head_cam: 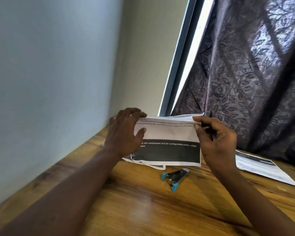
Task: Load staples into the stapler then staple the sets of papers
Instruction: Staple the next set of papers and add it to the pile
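A set of printed papers (169, 133) stands on edge on the wooden table, white above and with a black band below. My left hand (124, 133) grips its left side, thumb in front and fingers over the top corner. My right hand (215, 138) pinches the top right corner between thumb and fingers. A black stapler with blue tips (174, 177) lies on the table just in front of the papers, untouched by either hand. More sheets show behind the bottom edge of the held set.
Another printed paper set (260, 167) lies flat at the right. The wooden table (143, 210) meets a pale wall (49, 82) on the left. A dark patterned curtain (245, 74) hangs behind, covering a window.
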